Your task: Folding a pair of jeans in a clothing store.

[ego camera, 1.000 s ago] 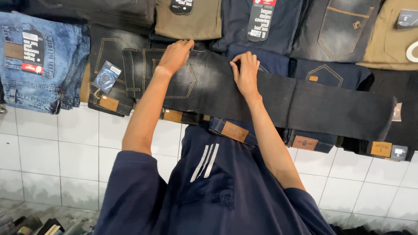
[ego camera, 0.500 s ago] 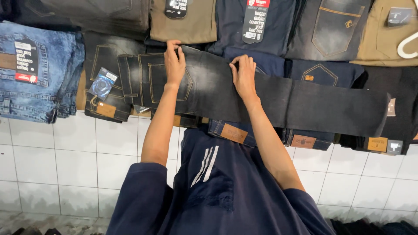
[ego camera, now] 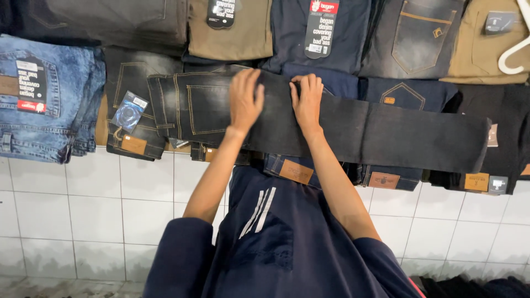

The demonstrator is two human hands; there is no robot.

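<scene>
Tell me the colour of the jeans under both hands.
Faded black jeans, greyer at the seat, seen in the head view.

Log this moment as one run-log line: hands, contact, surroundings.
left hand: flat on black jeans | right hand: flat on same | jeans: lying across folded stacks | light blue jeans: far left

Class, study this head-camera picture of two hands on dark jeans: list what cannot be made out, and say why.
- Under the dark grey jeans: the left hand and right hand lie flat on them, hiding their palms and the cloth beneath.
- The folded pairs below: only their waistband patches show.
- White hanger: cut off by the right edge.
- Top-row trousers: cut off by the upper edge.
</scene>
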